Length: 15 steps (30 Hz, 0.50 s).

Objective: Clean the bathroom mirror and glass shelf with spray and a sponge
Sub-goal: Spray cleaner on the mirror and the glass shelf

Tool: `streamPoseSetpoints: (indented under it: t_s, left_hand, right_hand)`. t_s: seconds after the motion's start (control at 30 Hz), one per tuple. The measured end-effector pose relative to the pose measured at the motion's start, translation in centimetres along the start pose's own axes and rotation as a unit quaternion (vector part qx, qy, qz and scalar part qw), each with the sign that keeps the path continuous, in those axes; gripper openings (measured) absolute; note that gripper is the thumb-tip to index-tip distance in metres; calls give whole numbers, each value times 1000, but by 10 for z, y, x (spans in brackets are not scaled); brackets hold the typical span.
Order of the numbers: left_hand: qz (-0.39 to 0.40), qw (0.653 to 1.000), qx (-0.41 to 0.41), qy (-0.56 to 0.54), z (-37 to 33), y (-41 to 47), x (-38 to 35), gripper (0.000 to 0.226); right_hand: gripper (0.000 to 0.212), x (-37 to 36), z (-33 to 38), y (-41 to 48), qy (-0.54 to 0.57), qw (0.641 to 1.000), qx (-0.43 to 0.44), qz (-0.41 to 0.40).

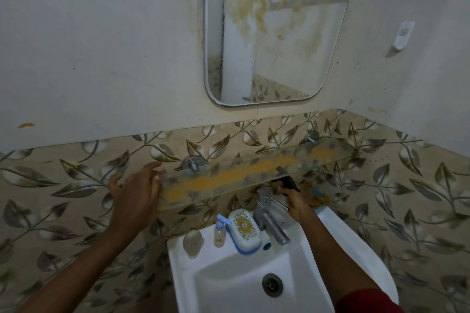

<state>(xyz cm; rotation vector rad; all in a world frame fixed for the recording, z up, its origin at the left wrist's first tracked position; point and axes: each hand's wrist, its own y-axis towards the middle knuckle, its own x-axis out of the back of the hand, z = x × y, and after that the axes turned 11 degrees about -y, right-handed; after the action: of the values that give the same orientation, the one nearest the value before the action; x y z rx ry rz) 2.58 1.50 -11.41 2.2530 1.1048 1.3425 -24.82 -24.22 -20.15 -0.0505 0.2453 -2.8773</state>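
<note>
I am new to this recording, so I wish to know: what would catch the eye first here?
The orange smear along the glass shelf above the sink stands out first, then the yellow-brown stains on the mirror higher up. The right hand grips a black sprayer by the shelf's front edge.

Dim, flat indoor light; soft shadows below wall fittings. Wide-angle bending at edges; slight overall softness.

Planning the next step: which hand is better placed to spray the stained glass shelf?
Probably right. The right hand grips the black sprayer just under the glass shelf; the left hand is empty at its left end.
</note>
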Motion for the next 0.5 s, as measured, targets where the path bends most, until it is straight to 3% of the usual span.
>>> streamPoseSetpoints:
  t_s: [0.13,0.23,0.3,0.4,0.5]
  left_hand:
    - [-3,1000,-7,-7,0,-1,0,41]
    - [11,1000,-11,-5,0,-1,1,45]
    - [20,999,-27,10,-4,1,5,41]
    - [-18,991,-127,46,-28,0,9,33]
    - [11,967,-251,-41,-70,-12,-4,25]
  right_hand:
    - [10,11,-9,12,-107,991,-78,-24]
    - [23,25,-16,13,-161,983,-67,-55]
    - [17,39,-19,6,-162,982,-32,-94]
    - [31,69,-28,6,-145,976,-7,-165]
    - [17,95,-37,7,-238,951,10,-195]
